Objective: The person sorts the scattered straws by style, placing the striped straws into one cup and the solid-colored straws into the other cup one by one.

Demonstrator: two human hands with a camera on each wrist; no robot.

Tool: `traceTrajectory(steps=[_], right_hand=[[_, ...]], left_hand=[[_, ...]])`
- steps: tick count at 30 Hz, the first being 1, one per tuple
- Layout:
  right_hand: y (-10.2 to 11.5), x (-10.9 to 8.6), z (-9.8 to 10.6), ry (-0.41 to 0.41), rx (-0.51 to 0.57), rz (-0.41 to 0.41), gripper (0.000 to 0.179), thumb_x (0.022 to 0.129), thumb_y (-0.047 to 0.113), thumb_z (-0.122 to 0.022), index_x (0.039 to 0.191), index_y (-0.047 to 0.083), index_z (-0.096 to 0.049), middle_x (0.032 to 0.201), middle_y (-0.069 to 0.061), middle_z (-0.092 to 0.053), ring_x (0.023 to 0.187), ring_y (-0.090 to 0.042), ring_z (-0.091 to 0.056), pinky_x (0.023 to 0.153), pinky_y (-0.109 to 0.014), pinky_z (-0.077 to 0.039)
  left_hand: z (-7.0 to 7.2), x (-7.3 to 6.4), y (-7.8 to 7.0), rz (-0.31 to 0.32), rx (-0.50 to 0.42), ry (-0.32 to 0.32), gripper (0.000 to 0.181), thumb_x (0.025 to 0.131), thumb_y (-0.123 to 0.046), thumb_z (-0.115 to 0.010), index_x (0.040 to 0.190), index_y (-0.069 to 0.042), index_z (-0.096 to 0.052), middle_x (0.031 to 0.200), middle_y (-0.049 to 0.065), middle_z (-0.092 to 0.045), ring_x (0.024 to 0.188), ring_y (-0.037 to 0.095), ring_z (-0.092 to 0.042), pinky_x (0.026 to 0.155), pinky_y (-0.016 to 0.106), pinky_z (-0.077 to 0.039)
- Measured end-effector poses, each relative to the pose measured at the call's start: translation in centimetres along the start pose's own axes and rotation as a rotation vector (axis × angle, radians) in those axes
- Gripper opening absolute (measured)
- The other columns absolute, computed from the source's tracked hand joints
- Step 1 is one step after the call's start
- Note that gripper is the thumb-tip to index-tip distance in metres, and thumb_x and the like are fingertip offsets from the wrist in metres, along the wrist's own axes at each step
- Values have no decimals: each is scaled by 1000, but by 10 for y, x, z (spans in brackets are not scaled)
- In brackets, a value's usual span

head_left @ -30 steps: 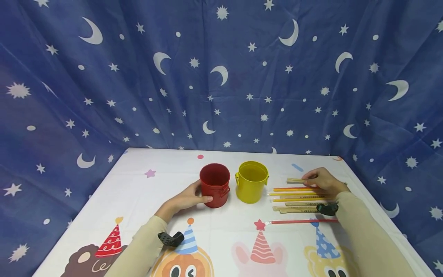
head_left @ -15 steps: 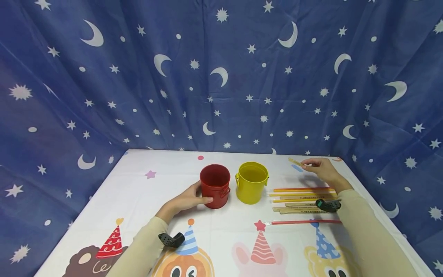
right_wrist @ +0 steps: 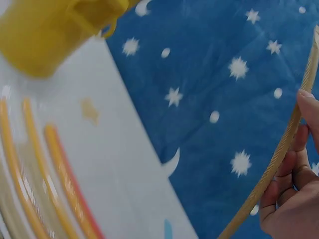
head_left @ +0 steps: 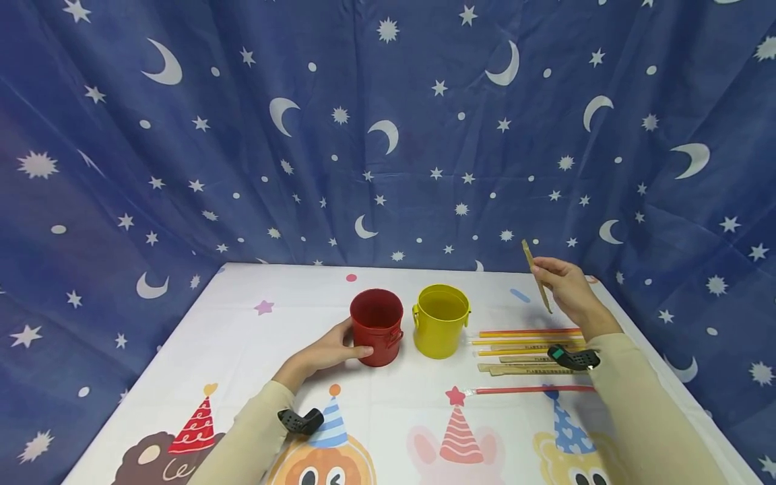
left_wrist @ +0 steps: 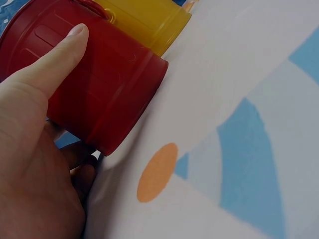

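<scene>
My left hand (head_left: 327,347) grips the red bucket (head_left: 377,327) at its left side, thumb across the front and fingers behind it. The bucket stands upright on the table; in the left wrist view its red wall (left_wrist: 109,74) shows with the thumb on it. My right hand (head_left: 564,286) pinches a paper-wrapped straw (head_left: 536,276) between thumb and fingers, raised over the table's back right. The straw is tilted steeply, its top end leaning left. In the right wrist view the brown wrapper (right_wrist: 279,154) runs along the fingertips. Beside the red bucket stands a yellow bucket (head_left: 439,323).
Several straws lie in a row at the right, among them yellow straws (head_left: 515,350), brown paper-wrapped straws (head_left: 521,369) and a red straw (head_left: 527,389) nearest the front. A starry blue curtain (head_left: 388,135) hangs behind the white printed tablecloth (head_left: 254,350).
My right hand has lifted the paper-wrapped straw off the table, up and back, and turned it from lying flat to steeply tilted. My left hand stays on the red bucket.
</scene>
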State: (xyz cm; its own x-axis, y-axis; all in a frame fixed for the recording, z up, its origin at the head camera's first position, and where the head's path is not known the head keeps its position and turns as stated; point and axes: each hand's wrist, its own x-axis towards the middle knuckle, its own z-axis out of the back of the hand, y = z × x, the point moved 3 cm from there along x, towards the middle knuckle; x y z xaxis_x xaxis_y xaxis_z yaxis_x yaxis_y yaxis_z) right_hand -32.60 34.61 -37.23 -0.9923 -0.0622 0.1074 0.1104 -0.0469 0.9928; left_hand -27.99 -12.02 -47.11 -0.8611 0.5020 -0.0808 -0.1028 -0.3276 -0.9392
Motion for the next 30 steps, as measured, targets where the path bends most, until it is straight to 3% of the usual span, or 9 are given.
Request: traceTrajectory(steps=[3,8,18,24,30], right_hand=[[8,-2,-6,9,194,48,20,98,9,-64,99,25,-75,94,14,-68,88,-2,-60,82,-16,-47],[24,-4,-15,27,357,118,20,98,5,-63,100,20,-76,95,9,-69,88,-6,-60,82,-22,-48],[57,-9,-36,105,484,192,22,102,5,-54,102,15,-74,96,5,-70,87,-9,-62,86,-24,-48],[83,-19,-66,180,592,259,26,105,5,-48,104,13,-73,101,4,-71,90,-11,-61,83,-26,-47],[108,-21,-89,265,639,314,24,105,5,-48,106,12,-71,107,1,-68,95,-12,-61,83,-26,-47]], left_hand=[[-1,1,1,-5,-2,8,88,88,-37,-76,158,-11,-30,160,7,-40,155,34,-25,125,58,-26],[-1,3,0,-16,1,9,88,88,-37,-75,158,-11,-29,159,7,-42,154,33,-28,125,57,-26],[-4,4,4,-7,-18,19,89,88,-37,-76,159,-12,-29,160,7,-39,155,33,-25,125,57,-26],[-5,-1,7,0,-8,17,88,88,-36,-75,158,-11,-29,160,7,-40,155,34,-25,124,58,-27],[0,0,0,-7,-7,8,87,88,-36,-75,158,-11,-29,158,8,-42,153,33,-29,124,57,-28]])
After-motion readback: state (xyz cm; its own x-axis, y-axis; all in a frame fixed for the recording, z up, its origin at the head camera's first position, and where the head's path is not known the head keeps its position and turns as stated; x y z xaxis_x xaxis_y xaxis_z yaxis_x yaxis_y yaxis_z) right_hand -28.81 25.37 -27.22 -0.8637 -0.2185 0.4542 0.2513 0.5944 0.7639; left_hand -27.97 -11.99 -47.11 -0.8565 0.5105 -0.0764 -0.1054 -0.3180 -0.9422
